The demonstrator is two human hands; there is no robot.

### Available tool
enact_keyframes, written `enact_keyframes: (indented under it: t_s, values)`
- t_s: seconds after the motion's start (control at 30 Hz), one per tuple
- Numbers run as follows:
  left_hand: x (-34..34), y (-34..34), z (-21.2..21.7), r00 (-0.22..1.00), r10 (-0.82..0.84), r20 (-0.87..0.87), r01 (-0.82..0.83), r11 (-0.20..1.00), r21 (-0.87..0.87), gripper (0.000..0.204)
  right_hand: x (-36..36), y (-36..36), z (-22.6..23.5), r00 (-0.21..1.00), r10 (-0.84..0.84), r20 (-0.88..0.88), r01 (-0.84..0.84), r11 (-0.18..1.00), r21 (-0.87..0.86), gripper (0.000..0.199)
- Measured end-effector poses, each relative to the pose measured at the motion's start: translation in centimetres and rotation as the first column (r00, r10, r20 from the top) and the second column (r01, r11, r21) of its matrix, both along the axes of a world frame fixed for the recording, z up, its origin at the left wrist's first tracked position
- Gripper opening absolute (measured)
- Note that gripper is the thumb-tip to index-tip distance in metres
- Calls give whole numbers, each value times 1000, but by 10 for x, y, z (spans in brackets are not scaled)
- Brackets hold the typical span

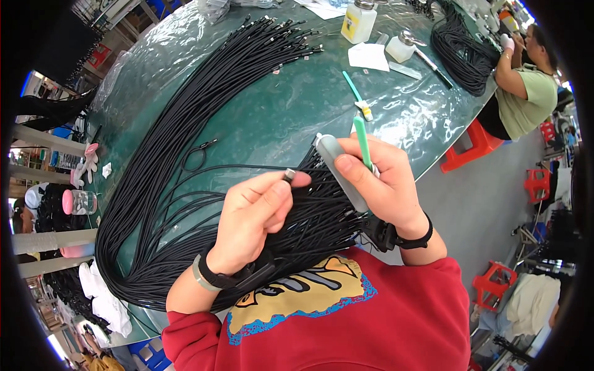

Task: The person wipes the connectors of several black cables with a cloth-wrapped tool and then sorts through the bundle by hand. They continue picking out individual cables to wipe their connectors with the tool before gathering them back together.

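Black cords (185, 161) fan across the green surface (278, 111) in the head view as I look down. My left hand (253, 219) pinches one cord's metal tip (289, 175) between thumb and forefinger; my right hand (383, 185) is closed around a grey tube (339, 170) and a green brush (362, 143). Risk, as I judge it: the tip could slip from so light a pinch, or loose cords could snag my wrist. What the tube holds is hard to make out. A co-worker (526, 86) sits at the far edge.
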State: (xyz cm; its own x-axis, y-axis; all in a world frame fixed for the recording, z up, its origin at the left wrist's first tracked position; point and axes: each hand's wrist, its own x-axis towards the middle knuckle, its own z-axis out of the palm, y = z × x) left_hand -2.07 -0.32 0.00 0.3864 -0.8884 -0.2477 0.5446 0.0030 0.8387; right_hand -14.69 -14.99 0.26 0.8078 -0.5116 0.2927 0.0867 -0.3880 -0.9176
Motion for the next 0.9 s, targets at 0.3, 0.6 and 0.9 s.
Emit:
enact_keyframes:
  t_s: [0.3,0.6,0.9]
  values:
    - [-4,14,4,984,-132,122,125,990,66,23,11,14,3,977,211,-5,-210,968,-140,17]
    - [-16,14,10,893,-252,374,201,965,169,20,36,19,10,987,156,-36,-158,913,-375,16]
    - [-5,17,9,945,-217,243,188,972,137,21,24,20,8,986,161,38,-151,971,-184,14]
